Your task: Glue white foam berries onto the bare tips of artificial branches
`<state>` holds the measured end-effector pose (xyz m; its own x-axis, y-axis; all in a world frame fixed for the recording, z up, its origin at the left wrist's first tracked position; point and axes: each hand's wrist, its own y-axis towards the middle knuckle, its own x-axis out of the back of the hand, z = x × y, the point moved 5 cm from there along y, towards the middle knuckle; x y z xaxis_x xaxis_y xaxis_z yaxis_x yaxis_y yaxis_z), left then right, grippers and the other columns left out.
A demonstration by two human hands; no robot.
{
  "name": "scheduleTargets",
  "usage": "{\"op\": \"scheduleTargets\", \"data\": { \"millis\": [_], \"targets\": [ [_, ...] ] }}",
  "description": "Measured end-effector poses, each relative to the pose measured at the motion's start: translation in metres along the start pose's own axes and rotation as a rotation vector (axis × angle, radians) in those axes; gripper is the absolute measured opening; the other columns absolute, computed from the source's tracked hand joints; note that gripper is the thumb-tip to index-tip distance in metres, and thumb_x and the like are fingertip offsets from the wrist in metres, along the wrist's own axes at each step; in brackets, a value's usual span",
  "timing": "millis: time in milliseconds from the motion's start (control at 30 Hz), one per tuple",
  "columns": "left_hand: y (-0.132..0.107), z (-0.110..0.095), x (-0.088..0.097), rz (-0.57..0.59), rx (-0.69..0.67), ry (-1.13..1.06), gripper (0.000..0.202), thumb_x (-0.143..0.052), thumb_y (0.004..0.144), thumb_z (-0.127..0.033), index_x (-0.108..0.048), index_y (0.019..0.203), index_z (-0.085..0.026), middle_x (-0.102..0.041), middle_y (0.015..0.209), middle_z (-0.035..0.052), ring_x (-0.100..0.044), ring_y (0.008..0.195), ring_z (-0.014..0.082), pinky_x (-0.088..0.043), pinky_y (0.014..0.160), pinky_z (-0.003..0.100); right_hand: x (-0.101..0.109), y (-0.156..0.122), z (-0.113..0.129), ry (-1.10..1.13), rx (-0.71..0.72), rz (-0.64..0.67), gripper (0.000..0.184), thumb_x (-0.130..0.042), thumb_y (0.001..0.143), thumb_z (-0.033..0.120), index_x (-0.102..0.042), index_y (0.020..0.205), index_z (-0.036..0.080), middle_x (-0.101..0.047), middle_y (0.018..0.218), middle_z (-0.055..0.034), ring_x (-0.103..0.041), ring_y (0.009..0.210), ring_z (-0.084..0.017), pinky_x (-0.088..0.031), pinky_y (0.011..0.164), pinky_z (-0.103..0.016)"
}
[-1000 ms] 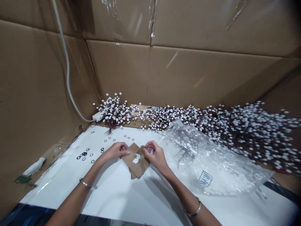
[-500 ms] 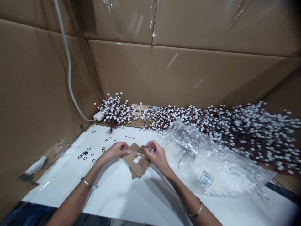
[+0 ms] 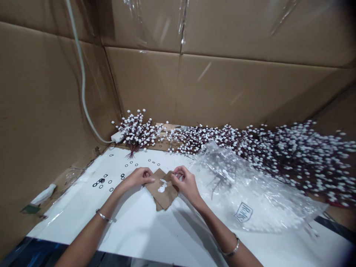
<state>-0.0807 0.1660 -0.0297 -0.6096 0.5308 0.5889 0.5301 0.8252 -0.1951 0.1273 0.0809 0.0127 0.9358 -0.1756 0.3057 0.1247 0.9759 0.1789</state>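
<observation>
A piece of brown cardboard (image 3: 167,198) with a torn edge is at the front middle of the white work surface, apparently two overlapping layers. On its face sits a small white patch (image 3: 161,188), perhaps glue or paint; I cannot tell which. My left hand (image 3: 139,177) pinches the cardboard's left corner between thumb and fingers. At the upper right corner, my right hand (image 3: 185,181) grips the same cardboard with thumb and forefinger, the other fingers curled. Several thin black rings (image 3: 101,181) lie scattered to the left of my left hand.
Behind stands a bunch of white-berried stems (image 3: 136,133); a long heap of similar stems (image 3: 294,148) runs right. A clear plastic bag (image 3: 258,200) lies right of my right hand. Cardboard walls (image 3: 222,89) enclose the back and sides, and a white cable (image 3: 82,81) hangs at left.
Almost nothing differs: both hands keep their pinch on the cardboard, and the whole view has shifted very slightly.
</observation>
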Motion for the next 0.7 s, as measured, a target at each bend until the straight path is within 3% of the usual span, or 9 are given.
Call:
{"op": "scheduleTargets", "data": {
  "millis": [700],
  "targets": [
    [-0.0001, 0.0038, 0.0024, -0.015, -0.018, -0.028, 0.049, -0.072, 0.064, -0.057, -0.064, 0.084, -0.014, -0.056, 0.066, -0.0001, -0.05, 0.06, 0.0143, -0.035, 0.055, 0.024, -0.0029, 0.0006, -0.0068, 0.126, -0.062, -0.025, 0.022, -0.065, 0.075, 0.036, -0.057, 0.085, 0.019, -0.063, 0.071, -0.0003, -0.052, 0.061, -0.013, -0.04, 0.059, -0.025]
  ]
}}
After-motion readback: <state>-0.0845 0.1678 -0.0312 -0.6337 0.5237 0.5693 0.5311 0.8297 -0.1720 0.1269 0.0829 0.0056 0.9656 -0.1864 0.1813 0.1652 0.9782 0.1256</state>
